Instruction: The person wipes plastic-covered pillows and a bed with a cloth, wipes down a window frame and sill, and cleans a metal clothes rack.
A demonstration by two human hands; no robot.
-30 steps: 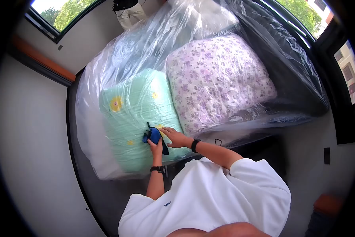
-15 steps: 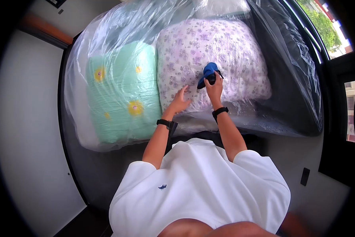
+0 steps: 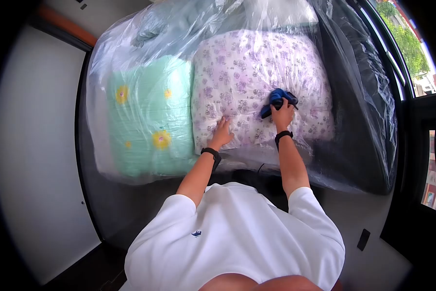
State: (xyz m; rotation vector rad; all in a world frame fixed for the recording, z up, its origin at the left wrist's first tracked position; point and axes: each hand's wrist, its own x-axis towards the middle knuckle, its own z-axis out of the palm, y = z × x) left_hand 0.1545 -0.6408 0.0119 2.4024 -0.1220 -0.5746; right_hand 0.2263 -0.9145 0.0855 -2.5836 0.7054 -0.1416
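Note:
My right hand [image 3: 283, 115] grips a dark blue and black bundle [image 3: 277, 98], which looks like folded cloth, against the right part of a floral quilt [image 3: 261, 63]. The quilt is white with purple flowers and lies under clear plastic sheeting [image 3: 150, 19]. Fingers spread, my left hand [image 3: 222, 135] rests on the plastic over the quilt's lower left part and holds nothing. To its left, under the same sheeting, is a mint green quilt [image 3: 150, 116] with yellow flowers. Both wrists wear black bands.
A dark surface [image 3: 359, 97] shows under the plastic at the right, beside a window [image 3: 405, 43]. Along the left stands a pale panel [image 3: 38, 145], with an orange-brown strip [image 3: 67, 29] above it. A black wall plate [image 3: 363, 239] is at the lower right.
The blue bundle has gone from the green quilt to the floral quilt's right part and is now in my right hand. My left hand let it go and moved onto the floral quilt.

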